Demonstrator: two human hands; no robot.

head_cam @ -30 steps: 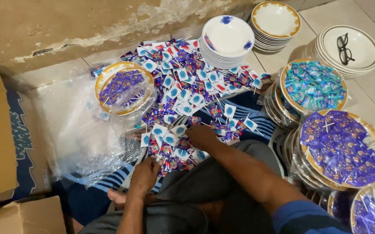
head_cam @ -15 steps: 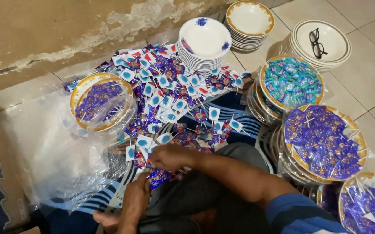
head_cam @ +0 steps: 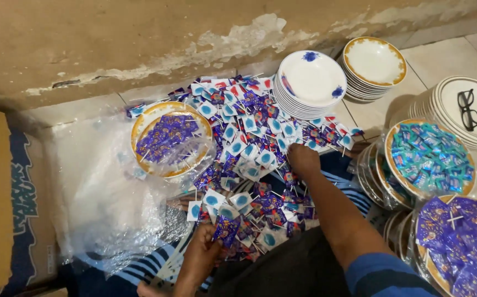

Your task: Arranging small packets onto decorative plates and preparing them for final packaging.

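The person is sorting the pile of small candy packets [head_cam: 252, 165] on the floor: the left hand [head_cam: 208, 253] pinches one purple packet [head_cam: 226, 230] at the near edge, while the right hand [head_cam: 303, 159] reaches in, fingers curled down, so next probably picking more.

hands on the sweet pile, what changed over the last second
The right hand moved from the pile's near edge up into the heap of wrapped sweets, toward the stack of white plates. The left hand, bare a second ago, now has its fingers on a purple packet at the near edge. The wrapped plate of purple sweets, the other filled plates and the glasses lie as before.
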